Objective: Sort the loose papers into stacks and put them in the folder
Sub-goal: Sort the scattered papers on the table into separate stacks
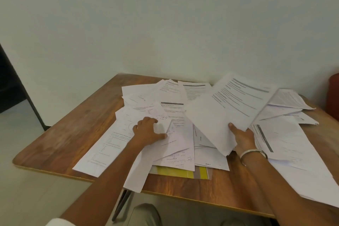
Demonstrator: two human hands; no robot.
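Observation:
Many loose white printed papers (pixel 170 97) lie scattered over a wooden table (pixel 77 126). My right hand (pixel 242 138) grips the near edge of a thin bundle of printed sheets (pixel 229 110), lifted and tilted above the pile, thumb on top. My left hand (pixel 148 130) rests on the papers left of centre, fingers bent over a sheet and thumb stretched out to the right. A yellow folder (pixel 176 171) lies near the front edge, mostly hidden under papers.
The table stands against a pale wall. Some sheets overhang its front edge (pixel 134 183) and its right front corner (pixel 311 187). A dark doorway (pixel 11 86) is at far left, a reddish-brown object (pixel 333 93) at far right. My knees show below the table.

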